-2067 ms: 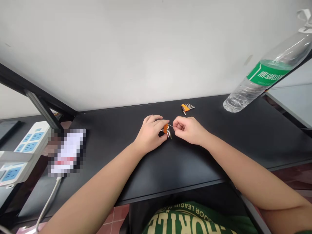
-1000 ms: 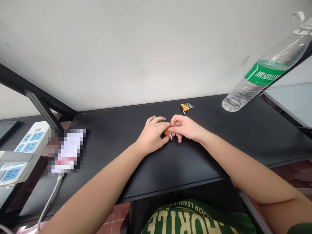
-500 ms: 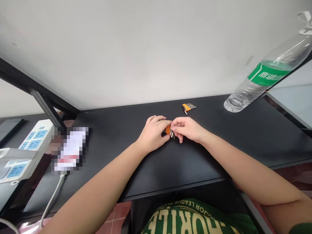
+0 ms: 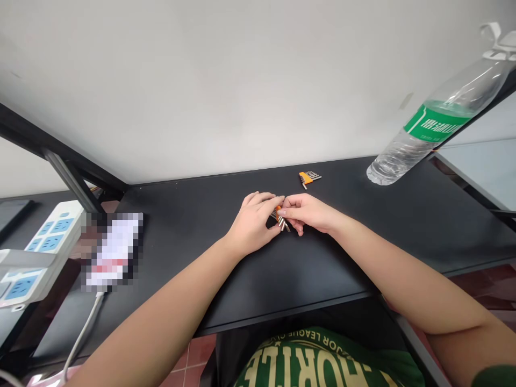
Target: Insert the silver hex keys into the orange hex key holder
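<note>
Orange plastic, with steel: one key set (image 4: 278, 215), at the centre of the dial, between the two hands above the table. Left hand (image 4: 253, 223): fingertips at its twelve o'clock edge, thumb at six, clamped on it. Right hand (image 4: 310, 211): thumb pressed to its three o'clock side, fingers curled in behind, likewise clamped; whether a loose key lies inside that curl cannot be told. Bent key ends (image 4: 284, 222) fan out towards five o'clock, below the right thumb. Change noted: two seconds ago the right hand stood off to three o'clock, pinching a thin key just clear of the set; now it has closed in and bears on the set itself. Within the last second the orange face has narrowed, so the set appears turned. Judged meaning: both hands now work on one piece, the left steadying, the right handling the keys at the holder. Further out: second set (image 4: 309, 178), lying at one o'clock, untouched; bottle (image 4: 435, 129), two o'clock; shirt (image 4: 314, 357), six; cable (image 4: 83, 333), eight; pixelated slab (image 4: 112, 250), just short of nine; power strip (image 4: 50, 244), nine; table (image 4: 181, 215), black, beneath the hands.
</note>
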A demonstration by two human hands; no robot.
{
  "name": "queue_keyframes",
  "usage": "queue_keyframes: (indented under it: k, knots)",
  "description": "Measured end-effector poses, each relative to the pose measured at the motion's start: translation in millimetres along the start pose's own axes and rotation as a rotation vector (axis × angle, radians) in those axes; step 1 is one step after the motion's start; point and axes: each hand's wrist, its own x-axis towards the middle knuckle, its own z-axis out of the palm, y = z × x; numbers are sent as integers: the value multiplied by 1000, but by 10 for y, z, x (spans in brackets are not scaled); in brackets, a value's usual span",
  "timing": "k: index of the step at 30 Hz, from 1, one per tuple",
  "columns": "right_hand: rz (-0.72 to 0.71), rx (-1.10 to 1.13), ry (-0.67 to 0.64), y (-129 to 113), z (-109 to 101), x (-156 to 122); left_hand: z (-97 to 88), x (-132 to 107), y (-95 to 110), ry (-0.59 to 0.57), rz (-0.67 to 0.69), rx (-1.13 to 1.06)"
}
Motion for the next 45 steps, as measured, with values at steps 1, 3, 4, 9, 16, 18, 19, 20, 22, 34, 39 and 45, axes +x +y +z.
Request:
queue_keyframes:
  k: [1,3,4,9,16,18,19,20,22,34,39,45]
  knots:
    - [-3,-2,5,4,1,1,-2,2,0,-7,-5,0]
    - [-23,3,12,21,1,5,-11,5,-11,-9,-27,3]
    - [-35,3,16,31,0,8,-18,7,-21,1,-43,8]
    - [-67,-107,42,55,32,1,-62,14,-75,113,-135,57]
    - [-143,-198,51,75,68,-30,-61,11,-68,145,-170,90]
    - [-138,-149,38,84,53,-24,-58,11,-67,144,-185,88]
    - [-136,-126,34,88,48,-21,-57,12,-69,137,-191,87]
    - [-136,-116,34,92,45,-19,-56,13,-71,127,-195,85]
    - [-132,-144,52,97,49,-16,-54,18,-76,109,-197,82]
    - [-13,-275,26,88,80,-18,-36,26,-86,-79,-232,140]
    - [-207,-826,399,-1,-208,-46,-50,32,-172,-184,-255,192]
    - [-260,-1106,632,100,-762,35,-51,21,-329,-138,-316,243]
